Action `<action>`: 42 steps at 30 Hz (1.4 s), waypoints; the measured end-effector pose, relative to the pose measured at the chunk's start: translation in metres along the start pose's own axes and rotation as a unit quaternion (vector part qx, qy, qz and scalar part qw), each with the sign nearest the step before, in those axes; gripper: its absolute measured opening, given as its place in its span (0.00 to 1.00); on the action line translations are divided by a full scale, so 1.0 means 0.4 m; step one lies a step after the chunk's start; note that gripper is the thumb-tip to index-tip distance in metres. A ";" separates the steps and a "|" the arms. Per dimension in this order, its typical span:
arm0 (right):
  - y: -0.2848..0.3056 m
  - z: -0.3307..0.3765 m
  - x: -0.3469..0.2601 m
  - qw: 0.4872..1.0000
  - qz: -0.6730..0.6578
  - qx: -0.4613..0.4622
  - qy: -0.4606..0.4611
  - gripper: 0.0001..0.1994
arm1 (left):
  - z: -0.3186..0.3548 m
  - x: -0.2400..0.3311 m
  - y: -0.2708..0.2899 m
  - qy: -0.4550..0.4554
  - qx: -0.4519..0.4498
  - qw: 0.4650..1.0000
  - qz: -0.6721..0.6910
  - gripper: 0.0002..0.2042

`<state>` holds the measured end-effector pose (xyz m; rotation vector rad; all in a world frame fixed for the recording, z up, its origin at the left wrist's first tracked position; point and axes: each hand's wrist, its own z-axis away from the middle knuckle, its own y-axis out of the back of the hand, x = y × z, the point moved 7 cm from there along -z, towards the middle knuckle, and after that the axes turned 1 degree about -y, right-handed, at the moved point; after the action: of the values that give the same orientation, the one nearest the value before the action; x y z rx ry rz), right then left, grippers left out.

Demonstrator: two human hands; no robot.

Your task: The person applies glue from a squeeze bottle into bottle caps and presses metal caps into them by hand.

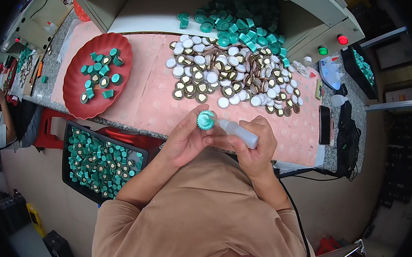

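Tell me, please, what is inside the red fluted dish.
The red fluted dish holds scattered green pleated caps, some showing pale centres; whatever lies directly beneath them is covered.

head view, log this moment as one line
left hand: green cap | right hand: squeeze bottle, nozzle near cap | red dish: more green caps

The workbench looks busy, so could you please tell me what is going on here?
The left hand holds a fluted green cup, and the right hand holds a squeeze bottle pointed at it. Loose round discs and green cups are heaped ahead; more green pieces lie in the red dish and black tray at left.
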<state>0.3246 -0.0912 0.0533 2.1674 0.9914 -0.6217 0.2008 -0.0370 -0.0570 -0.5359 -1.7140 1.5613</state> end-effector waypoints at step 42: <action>-0.006 -0.002 0.004 0.993 -0.041 -0.074 -0.083 0.14 | 0.014 0.027 -0.003 -0.059 0.069 0.985 -0.144 0.21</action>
<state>0.3237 -0.0887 0.0520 1.9197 1.0076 -0.7315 0.1900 -0.0331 -0.0533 -0.1196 -1.6695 1.5115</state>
